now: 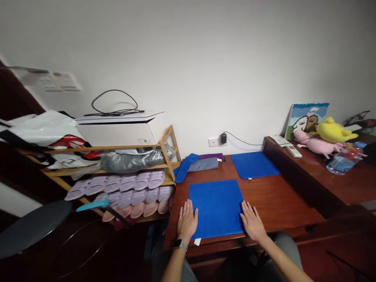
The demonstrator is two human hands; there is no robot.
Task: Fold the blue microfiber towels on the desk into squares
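A blue cloth point(217, 207) lies spread flat on the brown wooden table point(290, 199), with a white tag at its near edge. My left hand point(187, 221) rests flat at the cloth's left edge, fingers stretched out; a watch is on that wrist. At the right edge lies my right hand point(252, 221), also flat with fingers extended, partly on the table. Neither hand grips anything. Farther back on the right is a second blue cloth point(254, 164), spread flat. Folded cloths, one blue point(187, 167), one grey point(203, 164) and one purple, lie at the back left.
On the left stands a wooden rack point(167, 156) with several slippers point(129, 182) and a white box point(117, 132). A raised brown surface point(311, 164) at right holds plush toys point(335, 131), a bottle point(342, 162) and a remote point(294, 151). A charger point(223, 138) is plugged into the wall.
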